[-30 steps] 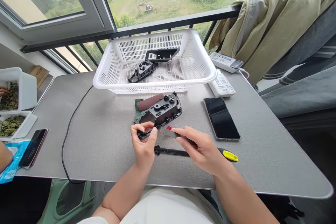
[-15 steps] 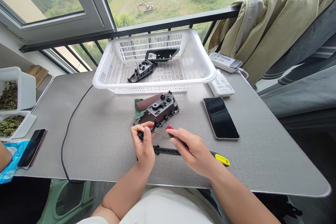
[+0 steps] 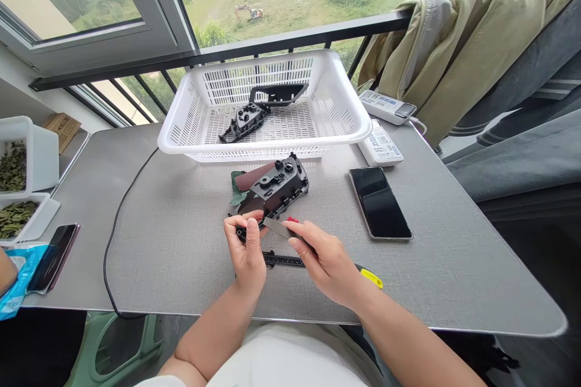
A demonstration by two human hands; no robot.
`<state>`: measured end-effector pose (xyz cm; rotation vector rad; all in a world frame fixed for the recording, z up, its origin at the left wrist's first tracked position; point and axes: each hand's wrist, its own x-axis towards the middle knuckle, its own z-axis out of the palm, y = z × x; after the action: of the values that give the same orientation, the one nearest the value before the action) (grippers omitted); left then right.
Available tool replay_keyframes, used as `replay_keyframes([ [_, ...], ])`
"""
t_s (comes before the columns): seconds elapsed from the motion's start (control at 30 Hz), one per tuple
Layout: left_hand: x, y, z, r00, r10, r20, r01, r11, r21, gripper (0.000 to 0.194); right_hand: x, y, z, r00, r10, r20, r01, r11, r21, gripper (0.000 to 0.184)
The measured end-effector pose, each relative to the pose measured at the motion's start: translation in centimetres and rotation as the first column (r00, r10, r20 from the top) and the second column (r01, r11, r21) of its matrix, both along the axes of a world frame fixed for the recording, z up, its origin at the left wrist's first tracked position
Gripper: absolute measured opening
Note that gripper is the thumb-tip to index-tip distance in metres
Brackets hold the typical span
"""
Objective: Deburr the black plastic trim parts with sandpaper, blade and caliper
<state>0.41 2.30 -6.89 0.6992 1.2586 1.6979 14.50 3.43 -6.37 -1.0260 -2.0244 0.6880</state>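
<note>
your left hand (image 3: 245,252) sits in front of the white plastic mesh basket (image 3: 263,148), its fingers curled closely around the near end of a black moulded plastic part (image 3: 276,187) and its thumb pressed on top. that part is held tilted, out of the basket, with its far end overlapping a reddish-brown abrasive strip (image 3: 256,176) on a dark green backing (image 3: 236,188). your right hand (image 3: 327,269), also in front of the basket, pinches a flat grey metal blade (image 3: 278,228) narrowly between thumb and fingers, with its edge at or just beside the part; you can't tell if they touch. a small red piece (image 3: 293,219) shows just beyond the blade. under your hands lies a black slotted strip (image 3: 284,260) with a yellow tip (image 3: 372,278).

inside the basket lie another black moulded part (image 3: 245,122) and a black angular frame (image 3: 278,94). to the basket's right are a black smartphone (image 3: 380,202), two white power strips (image 3: 380,145) and an olive jacket (image 3: 454,54). to its left, a co-worker's forearm (image 3: 5,272) is beside white tubs of dried green leaves (image 3: 13,166).
</note>
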Motion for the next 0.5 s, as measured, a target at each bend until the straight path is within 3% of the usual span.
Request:
replay_keyframes([
  [0.13,0.2,0.2,0.1,0.997,-0.004,0.074,0.009,0.998,-0.058,0.039,0.4,0.1,0.4,0.998,0.007,-0.058,-0.011,0.998,-0.07,0.025],
  [0.27,0.3,0.4,0.4,0.992,0.088,0.089,-0.085,0.996,-0.028,0.05,1.6,0.5,1.2,0.995,-0.006,-0.104,-0.013,0.983,-0.185,0.021],
  [0.5,-0.2,0.6,0.4,0.983,0.109,0.146,-0.104,0.994,-0.037,0.045,2.3,0.8,1.6,0.97,-0.068,-0.231,-0.02,0.933,-0.36,0.029],
])
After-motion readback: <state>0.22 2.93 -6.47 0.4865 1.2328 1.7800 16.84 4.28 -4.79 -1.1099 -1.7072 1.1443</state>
